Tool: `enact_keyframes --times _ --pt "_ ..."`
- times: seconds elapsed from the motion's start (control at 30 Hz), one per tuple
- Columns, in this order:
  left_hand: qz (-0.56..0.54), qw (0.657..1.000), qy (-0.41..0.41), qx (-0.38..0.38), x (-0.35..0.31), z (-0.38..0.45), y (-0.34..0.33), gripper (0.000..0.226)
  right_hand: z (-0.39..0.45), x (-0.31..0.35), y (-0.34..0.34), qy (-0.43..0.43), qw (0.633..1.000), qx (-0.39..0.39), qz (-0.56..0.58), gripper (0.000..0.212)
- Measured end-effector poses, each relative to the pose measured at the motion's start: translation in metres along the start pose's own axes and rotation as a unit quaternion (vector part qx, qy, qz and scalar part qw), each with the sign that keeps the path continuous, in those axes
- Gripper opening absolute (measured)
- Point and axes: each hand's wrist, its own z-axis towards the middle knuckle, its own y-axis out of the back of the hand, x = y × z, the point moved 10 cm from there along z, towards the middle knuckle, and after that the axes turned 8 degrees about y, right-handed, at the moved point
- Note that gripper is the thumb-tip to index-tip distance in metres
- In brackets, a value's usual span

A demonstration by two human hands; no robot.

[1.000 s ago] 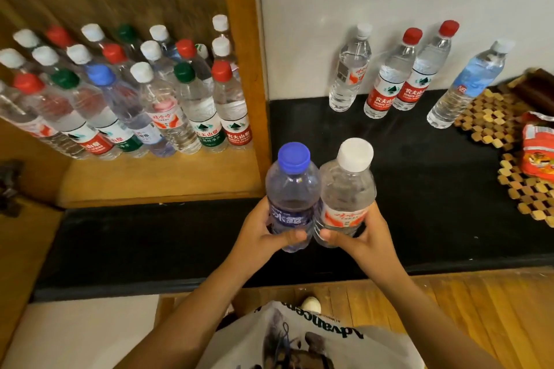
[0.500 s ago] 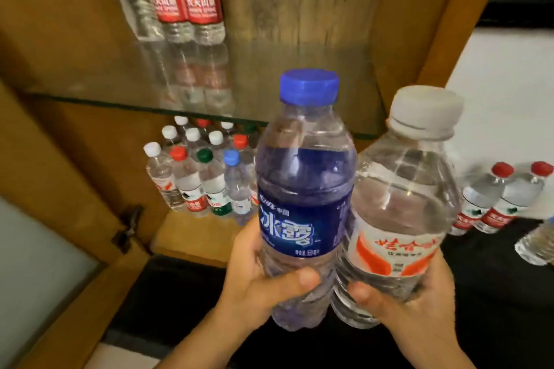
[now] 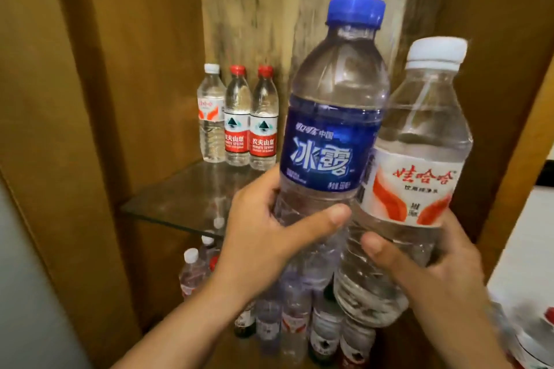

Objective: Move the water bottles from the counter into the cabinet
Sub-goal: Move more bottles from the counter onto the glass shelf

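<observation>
My left hand (image 3: 269, 237) grips a blue-capped bottle with a blue label (image 3: 329, 135), held upright in front of the open cabinet. Pressed against its right side is a white-capped bottle with a white and orange label (image 3: 419, 165), held by my right hand (image 3: 428, 272). Both bottles hover above the front edge of a glass shelf (image 3: 180, 201). At the back left of that shelf stand three bottles: one white-capped (image 3: 210, 117) and two red-capped (image 3: 250, 120). Under the glass, several more bottles (image 3: 299, 320) crowd the lower shelf, partly hidden by my hands.
The cabinet's wooden left wall (image 3: 120, 99) and right frame (image 3: 515, 129) close in the shelf. A grey-streaked back panel (image 3: 269, 24) sits behind the bottles. At the lower right edge a red-capped bottle (image 3: 536, 335) shows blurred.
I lifted both bottles from counter level up to the glass shelf. My view swung left and up, so the upper shelf's three bottles now sit at eye level.
</observation>
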Motion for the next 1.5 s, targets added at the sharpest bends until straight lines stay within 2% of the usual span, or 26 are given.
enact_keyframes --times 0.1,0.2,0.43,0.77,1.03,1.2,1.5 --pt "0.043 0.999 0.023 -0.012 0.009 0.022 0.011 0.041 0.027 0.001 -0.014 0.027 0.999 0.027 -0.004 0.063" --pt "0.080 0.995 0.058 -0.016 0.030 0.038 0.018 0.049 0.043 -0.016 -0.028 0.003 0.998 0.052 -0.019 0.076" --pt "0.119 0.987 0.102 -0.037 0.076 0.053 0.028 0.051 0.059 -0.049 -0.040 -0.035 0.994 0.059 -0.081 0.066" --pt "0.113 0.982 0.154 -0.012 0.101 0.067 0.027 0.064 0.072 -0.057 -0.047 -0.024 0.981 0.089 -0.173 0.100" --pt "0.223 0.956 0.186 0.043 0.112 0.065 0.022 0.079 0.074 -0.068 -0.049 -0.075 0.971 0.185 -0.135 0.081" --pt "0.249 0.950 0.184 0.023 0.121 0.079 0.027 0.089 0.090 -0.076 -0.053 -0.087 0.967 0.159 -0.178 0.089" --pt "0.284 0.941 0.186 0.002 0.151 0.123 0.031 0.083 0.139 -0.121 -0.062 -0.145 0.953 0.105 -0.245 0.091"
